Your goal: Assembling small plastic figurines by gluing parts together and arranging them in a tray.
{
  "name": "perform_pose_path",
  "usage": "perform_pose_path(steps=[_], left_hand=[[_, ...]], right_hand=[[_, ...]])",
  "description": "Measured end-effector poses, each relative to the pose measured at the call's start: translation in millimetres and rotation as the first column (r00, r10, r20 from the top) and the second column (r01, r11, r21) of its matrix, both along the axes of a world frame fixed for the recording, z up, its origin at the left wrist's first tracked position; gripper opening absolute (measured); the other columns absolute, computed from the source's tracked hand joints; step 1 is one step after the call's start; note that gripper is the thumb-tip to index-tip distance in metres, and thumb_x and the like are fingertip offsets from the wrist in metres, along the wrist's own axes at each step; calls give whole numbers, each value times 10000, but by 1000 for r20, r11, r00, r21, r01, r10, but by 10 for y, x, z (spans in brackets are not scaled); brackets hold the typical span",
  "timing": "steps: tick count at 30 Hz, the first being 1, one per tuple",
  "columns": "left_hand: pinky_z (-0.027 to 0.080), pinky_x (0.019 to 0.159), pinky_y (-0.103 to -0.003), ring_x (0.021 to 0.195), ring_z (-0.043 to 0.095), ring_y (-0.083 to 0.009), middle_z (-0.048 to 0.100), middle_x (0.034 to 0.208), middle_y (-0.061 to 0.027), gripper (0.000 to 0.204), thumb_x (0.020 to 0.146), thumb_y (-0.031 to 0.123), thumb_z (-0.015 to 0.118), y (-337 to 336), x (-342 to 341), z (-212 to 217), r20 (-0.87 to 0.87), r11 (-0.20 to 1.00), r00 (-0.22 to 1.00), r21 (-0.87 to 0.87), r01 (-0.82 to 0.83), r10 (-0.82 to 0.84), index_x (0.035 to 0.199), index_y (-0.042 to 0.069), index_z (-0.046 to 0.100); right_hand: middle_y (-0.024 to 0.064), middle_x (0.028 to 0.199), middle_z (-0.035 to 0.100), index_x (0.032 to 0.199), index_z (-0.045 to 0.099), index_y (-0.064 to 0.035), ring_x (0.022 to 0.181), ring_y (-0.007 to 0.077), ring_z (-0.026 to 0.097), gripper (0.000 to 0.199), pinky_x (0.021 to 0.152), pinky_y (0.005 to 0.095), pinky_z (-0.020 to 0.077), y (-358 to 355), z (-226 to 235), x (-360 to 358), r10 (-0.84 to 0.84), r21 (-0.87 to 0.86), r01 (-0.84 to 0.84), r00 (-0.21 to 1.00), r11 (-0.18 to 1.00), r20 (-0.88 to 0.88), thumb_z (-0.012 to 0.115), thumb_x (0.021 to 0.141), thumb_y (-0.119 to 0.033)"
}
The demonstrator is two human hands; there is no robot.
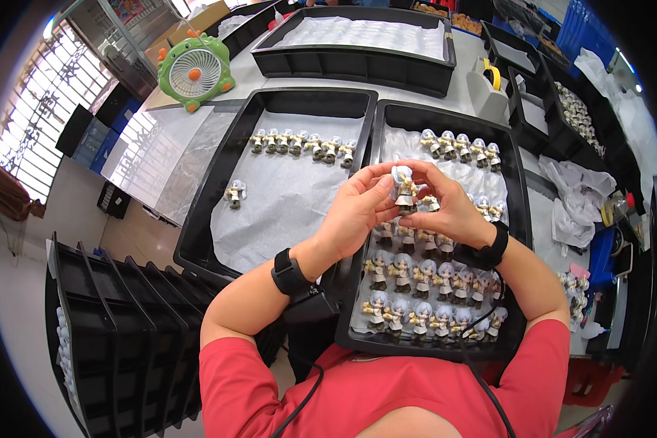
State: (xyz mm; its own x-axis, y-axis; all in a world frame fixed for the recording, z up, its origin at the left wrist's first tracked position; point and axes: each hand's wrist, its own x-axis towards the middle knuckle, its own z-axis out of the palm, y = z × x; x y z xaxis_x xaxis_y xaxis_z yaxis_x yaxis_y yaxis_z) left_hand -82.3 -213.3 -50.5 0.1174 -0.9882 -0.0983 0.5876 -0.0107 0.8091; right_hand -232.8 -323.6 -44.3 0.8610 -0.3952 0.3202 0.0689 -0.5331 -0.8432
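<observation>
Between my two hands is a small figurine (pixel 404 188) with pale grey hair, a white and gold outfit and dark feet, held upright over the inner rims of two black trays. My left hand (pixel 359 203) grips it from the left, thumb against its side. My right hand (pixel 449 208) closes on it from the right, fingertips at its head and base. Under my right hand, the right tray (pixel 445 115) holds several rows of like figurines (pixel 423 276), some hidden by my hands. In the left tray (pixel 314 101), one row of figurines (pixel 299 143) and a lone figurine (pixel 235 193) stand on white paper.
Beyond the trays is a larger black tray (pixel 350 66) lined with white sheet. A green fan (pixel 195 73) stands at back left, a tape dispenser (pixel 488 91) at back right. Stacked black trays (pixel 124 328) sit low left. Plastic bags (pixel 573 193) lie at right. A black cable crosses the right tray.
</observation>
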Motion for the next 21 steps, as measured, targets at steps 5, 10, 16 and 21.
perform_pose_path(steps=[5, 10, 16, 21], left_hand=[[485, 747, -260, 876, 566, -107, 546, 1049, -60, 425, 880, 206, 564, 6, -22, 3, 33, 999, 998, 19, -47, 47, 1235, 54, 386], [486, 733, -254, 874, 569, -125, 519, 1114, -113, 587, 796, 201, 676, 20, -54, 35, 261, 999, 964, -9, -52, 52, 1256, 29, 354], [498, 717, -261, 893, 564, -144, 487, 1162, -149, 653, 754, 173, 715, 34, -96, 64, 465, 992, 877, -84, -94, 122, 1261, 8, 337], [487, 753, -250, 897, 555, -123, 493, 1151, -110, 517, 829, 166, 631, 29, -51, 15, 417, 987, 898, -125, -100, 144, 1261, 25, 384]], right_hand=[[75, 1081, 560, 1236, 443, -65, 951, 169, 542, 696, 777, 284, 460, 4, -1, -12, -7, 18, 7, 1000, 1000, -8, 781, 635, -155], [87, 1047, 559, 1232, 443, -64, 945, 191, 548, 692, 784, 295, 458, 22, -26, -16, -21, -71, 19, 999, 997, -27, 774, 632, -165], [132, 1107, 524, 1191, 451, -46, 1030, 276, 519, 657, 866, 358, 428, 70, 2, -18, -39, -285, 50, 998, 957, 45, 751, 612, -130], [135, 1128, 509, 1175, 452, -42, 1070, 298, 492, 649, 914, 372, 396, 61, 40, -24, -95, -378, 141, 986, 915, 138, 751, 606, -136]])
